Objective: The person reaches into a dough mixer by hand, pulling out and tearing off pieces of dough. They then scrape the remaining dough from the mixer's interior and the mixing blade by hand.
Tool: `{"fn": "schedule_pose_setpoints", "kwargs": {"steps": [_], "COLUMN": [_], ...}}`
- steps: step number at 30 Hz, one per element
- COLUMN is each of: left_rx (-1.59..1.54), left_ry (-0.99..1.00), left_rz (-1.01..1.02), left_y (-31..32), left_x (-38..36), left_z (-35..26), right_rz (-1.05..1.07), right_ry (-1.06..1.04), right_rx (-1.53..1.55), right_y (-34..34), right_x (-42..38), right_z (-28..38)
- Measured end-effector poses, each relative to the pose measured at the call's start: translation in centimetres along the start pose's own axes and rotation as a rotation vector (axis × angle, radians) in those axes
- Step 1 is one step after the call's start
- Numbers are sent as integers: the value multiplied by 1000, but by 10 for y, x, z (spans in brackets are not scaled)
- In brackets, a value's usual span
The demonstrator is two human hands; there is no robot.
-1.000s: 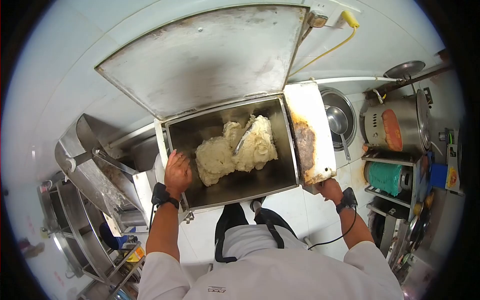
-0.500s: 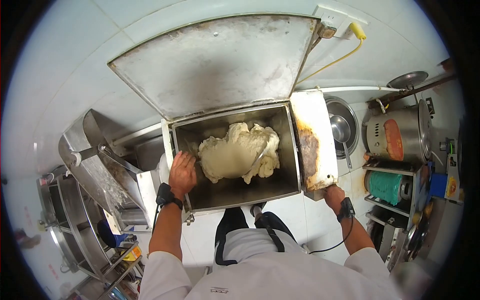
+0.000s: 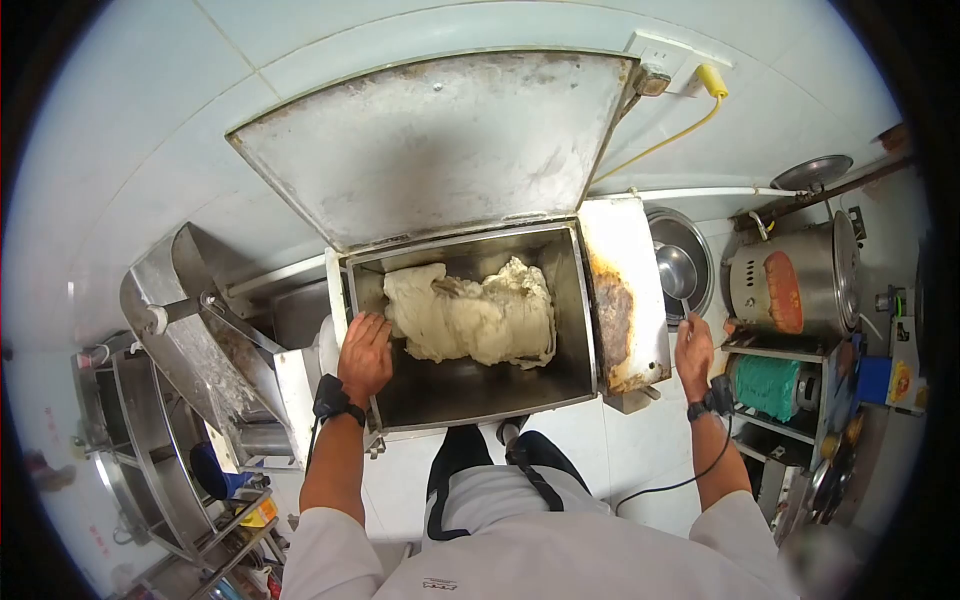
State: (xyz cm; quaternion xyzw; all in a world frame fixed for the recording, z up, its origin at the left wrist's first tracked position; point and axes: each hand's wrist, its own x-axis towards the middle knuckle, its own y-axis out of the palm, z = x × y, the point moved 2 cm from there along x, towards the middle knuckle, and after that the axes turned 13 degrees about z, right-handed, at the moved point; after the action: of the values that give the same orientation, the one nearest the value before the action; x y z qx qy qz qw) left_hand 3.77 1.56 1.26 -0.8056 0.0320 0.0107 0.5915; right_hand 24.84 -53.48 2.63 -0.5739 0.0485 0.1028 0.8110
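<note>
A lump of pale dough (image 3: 470,318) lies in the steel bowl of a dough mixer (image 3: 440,402), whose lid (image 3: 440,140) stands raised. My left hand (image 3: 365,357) rests on the bowl's left rim, fingers extended along the edge, holding nothing. To the right of the mixer, my right hand (image 3: 694,352) is closed around the handle end of a metal ladle (image 3: 677,270). The ladle's round bowl sits in a steel basin (image 3: 708,260) beyond the mixer's rusty white side housing (image 3: 625,285).
A large steel pot (image 3: 790,275) stands at the right above a shelf with a green-wrapped cylinder (image 3: 768,385). At the left are a floury steel machine (image 3: 205,345) and a metal rack (image 3: 160,450). A yellow plug and cord (image 3: 712,80) hang on the wall.
My right hand has left the underside of the mixer's side housing and moved up and right to the ladle handle. The dough has shifted and changed shape. My left hand stays on the rim.
</note>
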Motion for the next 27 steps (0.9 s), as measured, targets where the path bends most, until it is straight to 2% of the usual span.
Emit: {"fn": "schedule_pose_setpoints", "kwargs": {"steps": [3,10,15,20,27], "left_rx": [-1,-8,-40,-21,-35], "left_ry": [3,-4,-20,-10,1], "left_rz": [5,21,18,0,11], "left_y": [2,2,2,3,2], "left_x": [-1,-2,-1,0,0], "left_z": [2,2,2,3,3], "right_rz": [-81,-57,-28,-92,-61], "right_ry": [-83,39,140,85,112], "right_rx": [20,68,67,161,122], "right_y": [10,59,54,58,53], "right_x": [20,54,50,55,53], "right_z": [36,56,85,77,84]}}
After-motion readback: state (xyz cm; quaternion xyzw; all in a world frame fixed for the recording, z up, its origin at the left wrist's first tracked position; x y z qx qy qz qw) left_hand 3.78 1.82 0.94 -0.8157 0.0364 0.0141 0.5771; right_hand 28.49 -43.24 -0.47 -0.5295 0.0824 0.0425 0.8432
